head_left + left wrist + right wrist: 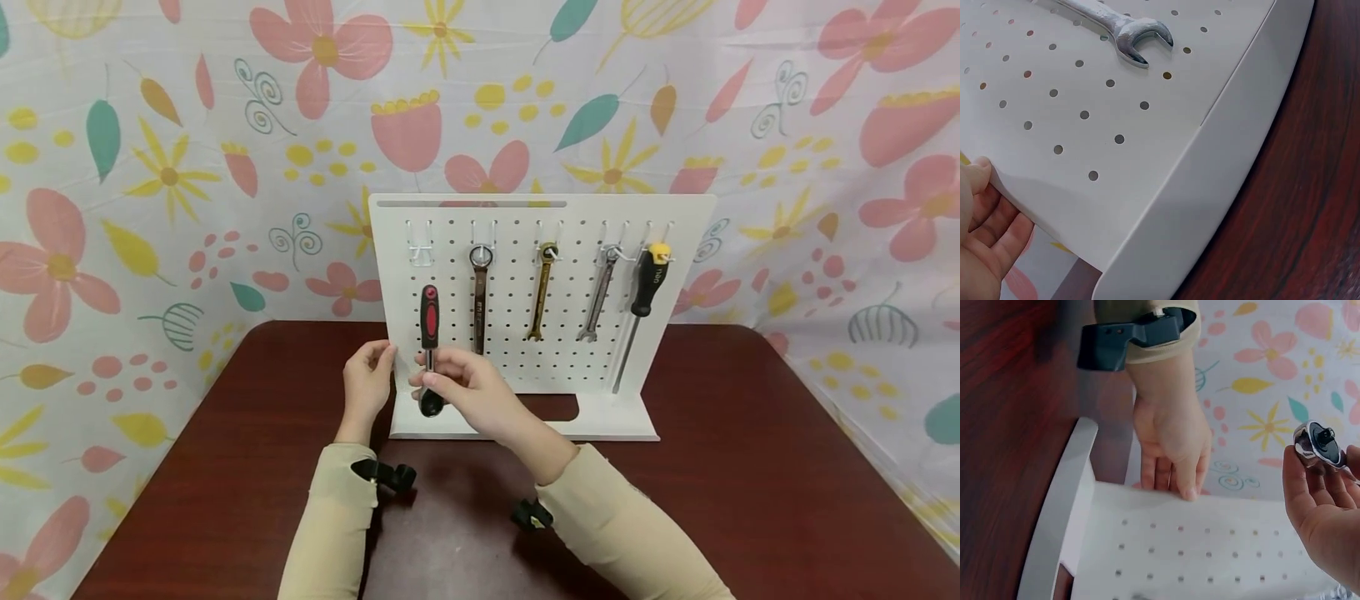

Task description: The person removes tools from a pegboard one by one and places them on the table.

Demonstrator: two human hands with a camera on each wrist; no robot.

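In the head view, my right hand [483, 398] holds a ratchet wrench [430, 317] by its metal shaft. Its black and red handle points up and its round head points down, in front of the pegboard's left part. The right wrist view shows the ratchet head [1319, 445] with its square drive between the fingers of that hand [1333, 525]. My left hand [367, 386] pinches the left edge of the white pegboard [637, 208]; in the left wrist view its thumb [979, 174] lies at the board's edge.
On the pegboard's hooks hang a dark combination wrench [480, 302], a gold one [542, 292], a silver one [597, 296] and a black and yellow screwdriver [649, 283]. A white hook [421, 252] at upper left holds no tool. The board's base stands on a dark red table [750, 467].
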